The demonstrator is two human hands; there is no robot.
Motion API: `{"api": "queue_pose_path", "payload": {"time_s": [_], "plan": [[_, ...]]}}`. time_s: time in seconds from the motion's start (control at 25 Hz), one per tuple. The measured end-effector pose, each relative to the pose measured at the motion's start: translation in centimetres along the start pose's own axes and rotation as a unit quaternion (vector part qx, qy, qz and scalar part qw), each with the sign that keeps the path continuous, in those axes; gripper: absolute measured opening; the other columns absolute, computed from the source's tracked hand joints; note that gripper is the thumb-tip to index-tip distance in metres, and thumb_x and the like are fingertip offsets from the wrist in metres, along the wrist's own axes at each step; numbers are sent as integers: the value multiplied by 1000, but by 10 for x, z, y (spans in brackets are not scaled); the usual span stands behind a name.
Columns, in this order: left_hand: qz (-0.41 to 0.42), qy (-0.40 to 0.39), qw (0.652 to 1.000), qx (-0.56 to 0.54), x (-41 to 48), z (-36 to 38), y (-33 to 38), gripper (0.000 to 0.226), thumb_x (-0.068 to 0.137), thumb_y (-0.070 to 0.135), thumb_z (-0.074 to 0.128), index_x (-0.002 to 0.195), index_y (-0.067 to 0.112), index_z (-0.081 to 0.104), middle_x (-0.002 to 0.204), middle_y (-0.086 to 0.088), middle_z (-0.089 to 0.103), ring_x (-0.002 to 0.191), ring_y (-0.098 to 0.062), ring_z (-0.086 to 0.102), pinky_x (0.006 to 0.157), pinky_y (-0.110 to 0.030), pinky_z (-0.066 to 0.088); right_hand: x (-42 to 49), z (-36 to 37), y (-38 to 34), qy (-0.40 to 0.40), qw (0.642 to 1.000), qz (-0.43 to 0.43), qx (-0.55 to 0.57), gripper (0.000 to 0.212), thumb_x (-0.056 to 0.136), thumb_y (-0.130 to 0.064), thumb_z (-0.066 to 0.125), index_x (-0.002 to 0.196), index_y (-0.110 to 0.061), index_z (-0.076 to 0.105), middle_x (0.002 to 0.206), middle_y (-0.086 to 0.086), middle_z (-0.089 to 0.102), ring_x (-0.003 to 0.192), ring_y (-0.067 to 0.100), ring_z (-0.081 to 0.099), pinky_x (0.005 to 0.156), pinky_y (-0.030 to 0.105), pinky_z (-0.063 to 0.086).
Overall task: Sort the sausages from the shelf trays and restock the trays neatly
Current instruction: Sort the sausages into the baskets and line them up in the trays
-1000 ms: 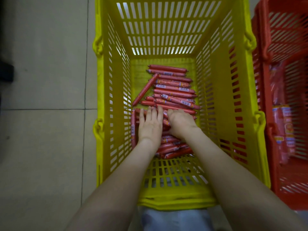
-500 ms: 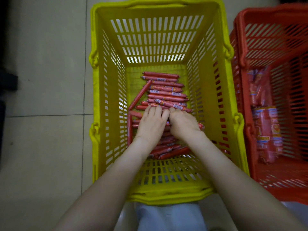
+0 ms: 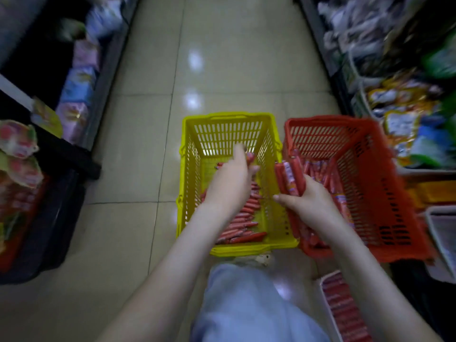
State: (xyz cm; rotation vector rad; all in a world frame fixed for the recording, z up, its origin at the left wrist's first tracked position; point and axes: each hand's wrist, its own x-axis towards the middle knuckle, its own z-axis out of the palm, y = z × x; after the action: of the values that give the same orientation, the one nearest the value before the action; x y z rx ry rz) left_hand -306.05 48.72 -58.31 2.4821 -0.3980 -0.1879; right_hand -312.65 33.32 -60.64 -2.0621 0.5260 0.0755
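No legible text; labels on sausages [image 3: 290, 177] blurred

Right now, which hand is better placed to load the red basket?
Right. The right hand grips sausages at the red basket's left wall. The left hand is over the yellow basket, farther away, and its grip is blurred.

Head cam, facing fwd/down, close above yellow basket [image 3: 222, 117].
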Motion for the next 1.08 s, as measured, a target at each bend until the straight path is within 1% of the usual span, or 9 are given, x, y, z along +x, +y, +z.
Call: {"api": "queue_pose_path", "payload": {"time_s": [0.16, 0.24, 0.32, 0.4, 0.48, 0.56, 0.76, 0.96, 1.08], "plan": [[-76, 13, 960, -269, -47, -51, 87, 29, 95, 12, 54, 110, 10, 30, 90, -9, 56, 74, -25, 56, 67, -30, 38, -89, -62, -39, -37, 940, 53, 335, 22, 73, -4, 71, 93, -4, 63, 73, 11, 68, 66, 21, 65, 65, 32, 55], [-119, -79, 889, -435, -83, -60, 129, 25, 93, -3, 43, 106, 13, 28, 75, -6, 44, 53, -17, 48, 56, -30, 45, -128, -88, -44, -43, 912, 58, 405, 32, 69, -9, 68, 98, 4, 63, 77, 15, 69, 69, 22, 67, 68, 35, 57], [-114, -183, 829, -516, -120, -54, 159, 25, 92, -11, 36, 103, 12, 38, 73, -8, 46, 49, -16, 49, 46, -26, 48, -166, -111, -42, -41, 882, 57, 467, 30, 70, -7, 64, 97, 5, 65, 81, 16, 71, 71, 21, 70, 75, 36, 57], [-75, -233, 822, -513, -154, -36, 178, 19, 95, -9, 40, 103, 6, 48, 76, -9, 54, 56, -15, 53, 49, -24, 50, -203, -132, -32, -33, 858, 55, 509, 26, 72, -4, 61, 96, 3, 66, 85, 17, 72, 73, 22, 71, 78, 39, 58], [-77, -262, 808, -522, -182, -19, 192, 12, 96, -2, 48, 103, 4, 54, 80, -9, 61, 61, -14, 59, 54, -24, 53, -237, -149, -14, -18, 851, 66, 521, 24, 71, -1, 60, 94, 1, 67, 85, 17, 72, 72, 23, 72, 66, 38, 60], [-85, -294, 806, -507, -205, -4, 208, 9, 94, 5, 55, 96, 13, 57, 79, -4, 65, 61, -10, 63, 55, -24, 54, -264, -163, 8, 7, 850, 93, 518, 28, 70, -3, 62, 98, 0, 67, 87, 18, 72, 73, 25, 71, 63, 38, 59], [-88, -345, 823, -442, -235, 31, 250, 10, 93, 14, 61, 92, 23, 58, 83, 0, 64, 57, -7, 63, 56, -24, 54, -307, -192, 53, 47, 836, 117, 535, 41, 75, -9, 65, 116, 1, 62, 100, 22, 69, 84, 29, 69, 80, 45, 57], [-66, -382, 831, -399, -253, 60, 281, 20, 92, 9, 62, 110, 12, 58, 56, 6, 59, 38, 1, 54, 36, -13, 39, -337, -206, 84, 80, 815, 78, 569, 43, 75, -10, 63, 118, -1, 60, 98, 22, 69, 84, 30, 70, 68, 40, 59], [-66, -417, 827, -371, -259, 75, 285, 16, 91, 7, 62, 106, 10, 61, 57, 5, 64, 45, -3, 60, 39, -15, 43, -350, -205, 101, 99, 813, 76, 569, 48, 76, -17, 65, 121, -1, 59, 106, 22, 67, 91, 30, 69, 74, 39, 59]]}}
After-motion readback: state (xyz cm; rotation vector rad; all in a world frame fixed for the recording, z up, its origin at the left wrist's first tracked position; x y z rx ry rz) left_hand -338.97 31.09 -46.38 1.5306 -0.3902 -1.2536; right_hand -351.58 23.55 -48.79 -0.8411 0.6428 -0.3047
